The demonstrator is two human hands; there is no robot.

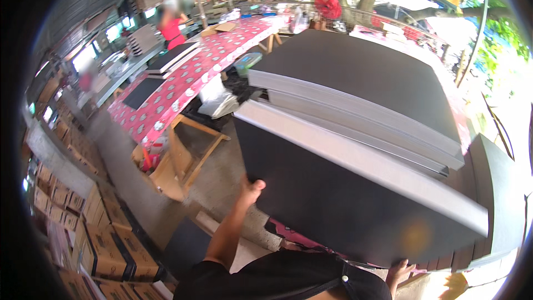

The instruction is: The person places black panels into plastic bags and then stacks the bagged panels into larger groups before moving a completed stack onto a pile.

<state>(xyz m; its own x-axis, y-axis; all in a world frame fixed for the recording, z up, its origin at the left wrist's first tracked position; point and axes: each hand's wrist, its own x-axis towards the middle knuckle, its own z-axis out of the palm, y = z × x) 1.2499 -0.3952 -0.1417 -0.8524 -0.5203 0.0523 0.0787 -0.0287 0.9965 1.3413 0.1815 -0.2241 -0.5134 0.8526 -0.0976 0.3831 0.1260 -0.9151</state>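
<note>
A: Which step is judged to be in hand?

B: A lift or carry, it seems. A thick stack of black boards with pale grey edges is held up against the chest, tilted, above other dark sheets at the right.

A: How is the stack gripped?

B: The left hand is pressed against the stack's lower left edge, fingers curled round it, so the grip is closed on the board edge. The right hand is seen under the lower right corner, fingers pointing down and partly spread; whether it is clamped or only propping cannot be told, as most of it is hidden.

A: What is called for by the next move?

B: Steady support under both corners, probably, since the upper layers are offset and could slide.

A: What is seen around?

B: A long surface with a red patterned cloth carrying more black sheets, a wooden stool frame beside it, brown cartons stacked at the left, and another person in a red top farther back.
</note>
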